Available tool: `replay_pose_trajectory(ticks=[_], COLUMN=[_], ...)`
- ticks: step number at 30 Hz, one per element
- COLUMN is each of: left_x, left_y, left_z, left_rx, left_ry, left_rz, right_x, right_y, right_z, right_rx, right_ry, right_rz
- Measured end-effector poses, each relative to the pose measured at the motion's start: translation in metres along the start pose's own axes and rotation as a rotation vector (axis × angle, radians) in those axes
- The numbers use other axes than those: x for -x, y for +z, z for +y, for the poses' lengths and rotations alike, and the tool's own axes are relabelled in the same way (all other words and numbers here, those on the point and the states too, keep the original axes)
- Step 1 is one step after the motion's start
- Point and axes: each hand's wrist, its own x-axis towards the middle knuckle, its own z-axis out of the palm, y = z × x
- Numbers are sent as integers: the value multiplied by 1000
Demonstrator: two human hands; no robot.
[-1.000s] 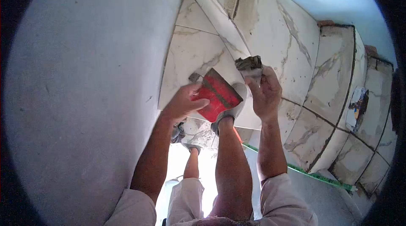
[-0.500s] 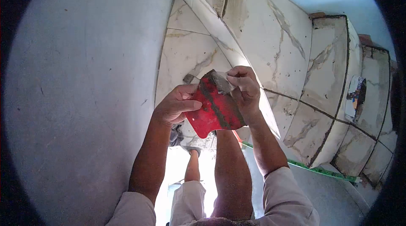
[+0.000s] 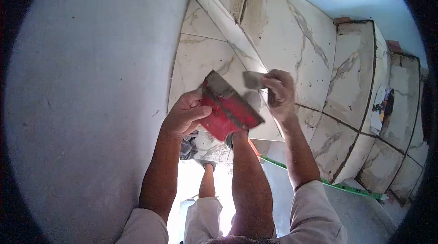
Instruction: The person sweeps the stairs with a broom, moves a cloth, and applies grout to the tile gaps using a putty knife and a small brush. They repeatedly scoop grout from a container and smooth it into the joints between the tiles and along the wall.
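In the head view, my left hand is closed on the left side of a red plastic spreader, thumb on its near face. Grey-brown paste streaks the spreader and coats its upper edge. Apart from it, to the right, my right hand grips a small flat grey scraper, blurred by motion, its blade pointing left. The fingers hide most of its handle. Both tools are above pale marble-patterned tiles.
Tiled steps with dark joints rise on the right, a torn packet on one. Alongside runs a green strip. A plain wall bounds the left; a dark bundle lies below my left hand.
My right hand has moved right with the scraper, off the spreader's face. The spreader has tilted, showing a grey-coated upper edge. My left hand keeps its grip.
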Motion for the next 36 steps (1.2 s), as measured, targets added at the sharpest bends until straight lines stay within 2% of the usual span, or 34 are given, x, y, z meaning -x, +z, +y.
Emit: replay_pose_trajectory(ticks=[1, 2, 3, 4, 5, 6, 7, 8, 9, 11, 13, 15, 16, 18, 21, 22, 24, 25, 26, 27, 29, 30, 31, 33, 35, 36], left_x=[-3, -6, -11, -17, -23, -28, -33, -41, -54, -87, -122, -165, -183, -215, -252, -265, -308, -306, -301, -308, -319, -323, -327, -328, -321, -318], left_y=[3, 1, -4, -7, -10, -10, -14, -35, -43, -50, -41, -62, -67, -77, -94, -107, -146, -124, -101, -107, -118, -123, -127, -130, -129, -128], left_z=[4, 4, 1, -1, -2, -4, -5, -11, -8, 4, 25, 38, 49, 71, 89, 87, 82, 94, 99, 101, 105, 106, 108, 109, 104, 105], left_rx=[-48, -50, -60, -70, -71, -172, -274, -549, -548, -1295, -1463, -1632, -1628, -1643, -1774, -2107, -2055, -2006, -1594, -1591, -1544, -1544, -1315, -1088, -1551, -1550], left_ry=[45, 51, 110, 170, 178, 229, 279, 315, 319, 502, 534, 537, 543, 379, 405, 410, 444, 481, 415, 414, 653, 653, 677, 695, 803, 803], left_rz=[60, 66, 159, 251, 252, 419, 587, 695, 703, 991, 1046, 1094, 1112, 1123, 1216, 1236, 1330, 1411, 1320, 1330, 1378, 1383, 1348, 1302, 1297, 1297], right_x=[0, -2, -7, -10, -14, -16, -17, -16, -14, -10, -5, 2, 3, 2, 1, -1, 1, 3, 5, 3, 4, 7, 9, 7, 1, 3], right_y=[-6, -9, -13, -20, -27, -33, -35, -35, -33, -30, -27, -18, -15, -9, -10, -9, -10, -9, -9, -9, -9, -10, -10, -10, -10, -9], right_z=[4, 6, 7, 13, 23, 31, 40, 49, 58, 73, 86, 93, 94, 90, 88, 88, 91, 95, 98, 98, 95, 98, 101, 101, 94, 97], right_rx=[57, -88, -230, -232, 5, 240, 233, 312, 391, 375, 442, 441, 443, 461, 458, 426, 391, 406, 422, 417, 357, 354, 376, 399, 345, 345], right_ry=[52, 156, 261, 255, 269, 282, 276, 300, 325, 377, 331, 341, 363, 351, 337, 335, 327, 338, 352, 345, 370, 368, 354, 340, 357, 357], right_rz=[25, 137, 249, 249, 250, 247, 244, 251, 257, 260, 237, 247, 259, 282, 277, 290, 300, 286, 269, 265, 281, 279, 256, 233, 265, 265])
